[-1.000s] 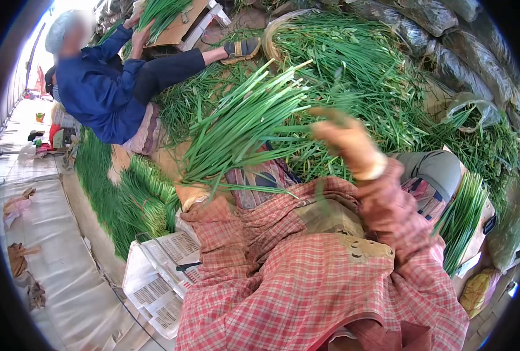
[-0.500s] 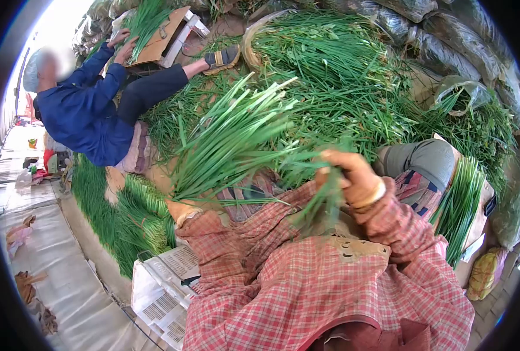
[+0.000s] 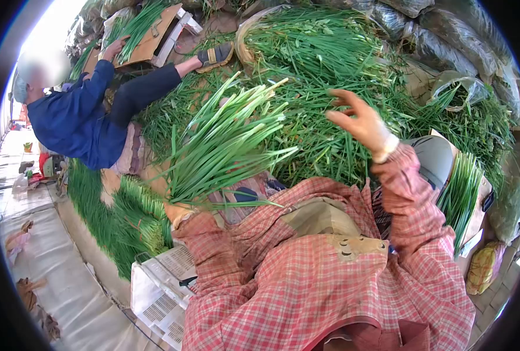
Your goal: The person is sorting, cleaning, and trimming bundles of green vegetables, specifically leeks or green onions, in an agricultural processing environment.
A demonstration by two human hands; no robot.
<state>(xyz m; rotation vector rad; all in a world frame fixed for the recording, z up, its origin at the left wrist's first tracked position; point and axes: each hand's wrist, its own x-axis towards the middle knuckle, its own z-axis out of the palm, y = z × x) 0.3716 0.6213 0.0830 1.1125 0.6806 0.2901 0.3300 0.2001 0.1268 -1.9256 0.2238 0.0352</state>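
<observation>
A loose bunch of garlic chives (image 3: 225, 146) fans up and to the right in front of me, pale stem ends uppermost. My left hand (image 3: 179, 212) is closed round its lower leafy end, the fingers mostly hidden by leaves. My right hand (image 3: 360, 121) is raised to the right of the bunch, apart from it. Its fingers are spread and nothing is in them. Beneath that hand lies a heap of loose green leaves and trimmings (image 3: 324, 152).
At the upper left a co-worker (image 3: 84, 117) sits by chives on a tilted board (image 3: 150, 44). Tied bundles (image 3: 146, 225) lie left, above a white crate (image 3: 154, 286). More chives (image 3: 461, 187) rest by my right knee. Filled plastic bags (image 3: 447, 47) line the back.
My right hand has let go of some green leaves near my lap and moved up and outward, opening. The bunch in my left hand has shifted slightly left. The co-worker's arms have moved.
</observation>
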